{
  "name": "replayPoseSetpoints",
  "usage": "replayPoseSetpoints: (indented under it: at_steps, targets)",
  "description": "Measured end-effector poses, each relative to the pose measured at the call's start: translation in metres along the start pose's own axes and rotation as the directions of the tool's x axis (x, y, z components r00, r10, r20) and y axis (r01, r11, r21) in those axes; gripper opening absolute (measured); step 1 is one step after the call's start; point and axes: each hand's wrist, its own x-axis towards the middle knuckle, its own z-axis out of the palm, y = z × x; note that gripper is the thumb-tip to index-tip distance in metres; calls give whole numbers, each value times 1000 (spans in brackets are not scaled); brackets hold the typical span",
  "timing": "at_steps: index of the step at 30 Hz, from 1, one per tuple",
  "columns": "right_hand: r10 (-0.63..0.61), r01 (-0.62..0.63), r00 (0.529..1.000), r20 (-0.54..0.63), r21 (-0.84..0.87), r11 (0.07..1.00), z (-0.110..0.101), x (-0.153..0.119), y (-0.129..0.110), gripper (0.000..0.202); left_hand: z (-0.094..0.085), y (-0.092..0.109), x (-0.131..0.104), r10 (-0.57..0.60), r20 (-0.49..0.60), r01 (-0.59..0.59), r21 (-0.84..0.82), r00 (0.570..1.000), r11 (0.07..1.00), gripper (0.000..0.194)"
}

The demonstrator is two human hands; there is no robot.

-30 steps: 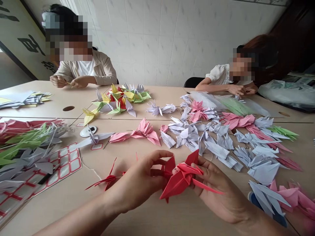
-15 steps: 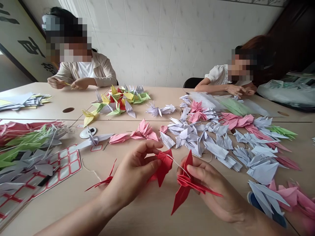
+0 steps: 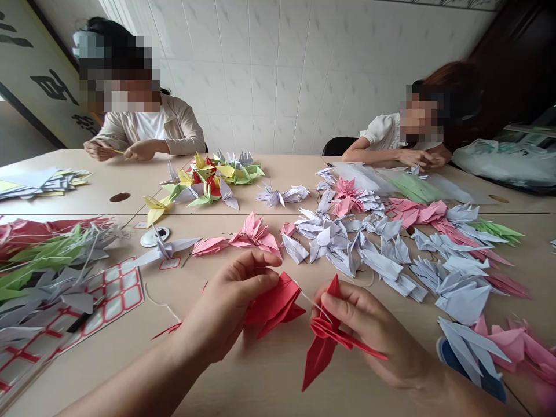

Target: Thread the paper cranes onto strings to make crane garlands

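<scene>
Between the thumb and fingers of my left hand is a red folded paper crane, partly hidden behind the hand. My right hand pinches a second red paper crane, its wings and points sticking out below and to the right. A white string runs from one crane to the other. Left of my left wrist, the tip of another red paper piece shows, with a loose string end above it.
White paper cranes and pink ones spread across the table. Strung cranes lie left, by a red-grid sheet. Mixed-colour cranes sit farther back. Two people sit opposite, one near a plastic bag.
The crane at my left hand has turned and dropped slightly, showing more of its body. My left hand has shifted a little left. My right hand keeps its hold.
</scene>
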Motion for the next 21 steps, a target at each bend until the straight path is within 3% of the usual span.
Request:
replayPoseSetpoints:
  at_steps: [4, 7, 9, 11, 13, 15, 17, 21]
  targets:
    - [-26, 5, 997, -74, -270, 963, -2, 4, 4, 21, -1, 0, -2, -5, 8, 4, 86, 1000, 996, 20]
    - [-212, 101, 966, -148, -537, 837, -3, 4, 9, 22, -3, -2, -3, 18, -15, -14, 218, 1000, 976, 21]
    - [-442, 259, 893, -80, -711, 653, -2, 1, 10, 31, -3, -4, -3, 28, -28, -18, 304, 999, 953, 22]
    - [-610, 402, 790, 72, -811, 425, 1, -3, 10, 34, -2, -8, -4, 32, -32, -18, 370, 999, 929, 22]
    - [-680, 479, 703, 209, -846, 235, 4, -6, 10, 31, 0, -10, -5, 29, -31, -14, 413, 999, 911, 22]
    - [-710, 501, 645, 283, -858, 114, 7, -8, 11, 28, 2, -11, -6, 21, -30, -6, 434, 999, 901, 23]
    - [-725, 490, 627, 284, -868, 85, 9, -8, 12, 30, 4, -10, -7, 10, -28, 3, 437, 1000, 899, 23]
    - [-669, 453, 710, 221, -870, 193, 10, -8, 13, 29, 6, -10, -8, 12, -28, 2, 435, 1000, 900, 22]
